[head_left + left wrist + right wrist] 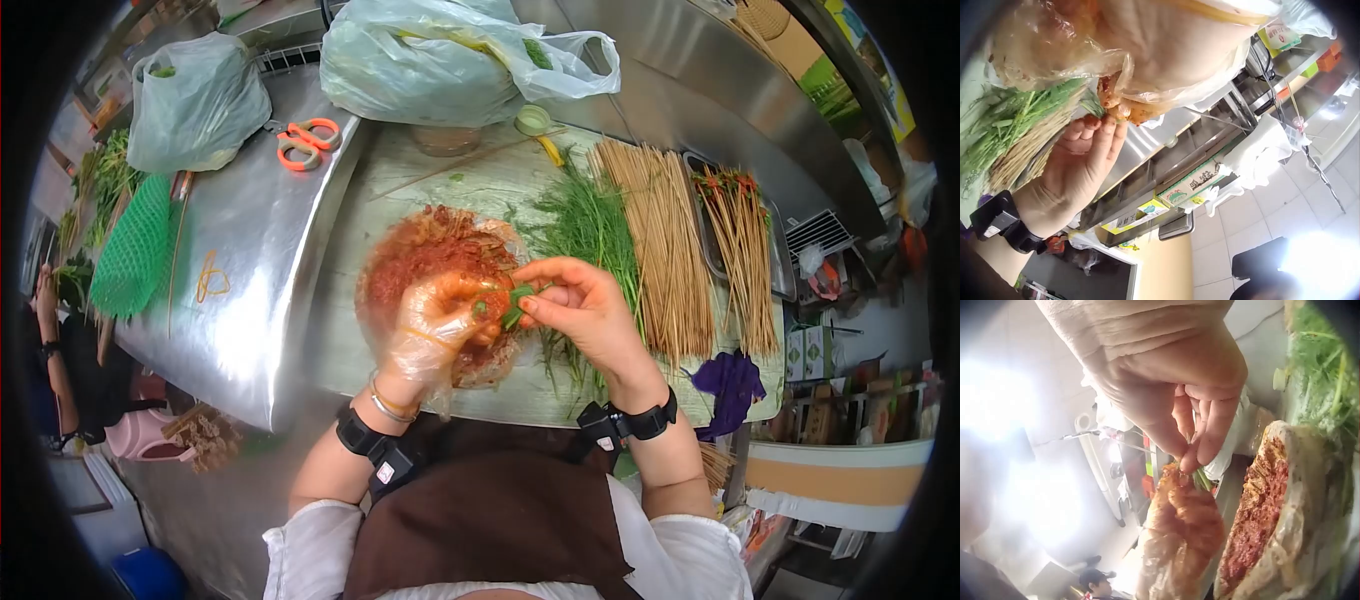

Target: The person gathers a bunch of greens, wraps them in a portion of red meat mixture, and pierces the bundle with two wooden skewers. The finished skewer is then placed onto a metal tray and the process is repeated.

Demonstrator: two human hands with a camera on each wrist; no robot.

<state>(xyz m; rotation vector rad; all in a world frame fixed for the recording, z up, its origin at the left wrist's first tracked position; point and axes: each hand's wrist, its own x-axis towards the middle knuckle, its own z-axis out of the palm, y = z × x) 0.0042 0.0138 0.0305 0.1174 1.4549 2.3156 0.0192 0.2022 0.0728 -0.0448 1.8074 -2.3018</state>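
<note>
My left hand (440,325) wears a clear plastic glove smeared with red seasoning, an elastic band round it. Its curled fingers grip a small bunch of green herb sprigs (515,305), also visible in the right wrist view as green stems (1202,478). From the other side my bare right hand (590,310) pinches the same sprigs between thumb and fingers, the two hands' fingertips meeting there. Beneath the left hand sits a plastic-lined heap of red seasoned meat (425,250), partly hidden by that hand. Whether meat lies inside the gloved fingers, I cannot tell.
Long green herbs (590,220) lie right of the meat, beside a pile of bamboo skewers (660,250). A metal tray (700,170) holds loaded skewers (740,230). A purple cloth (728,390) lies at the near right corner. Orange scissors (308,143) and plastic bags (420,65) stand behind.
</note>
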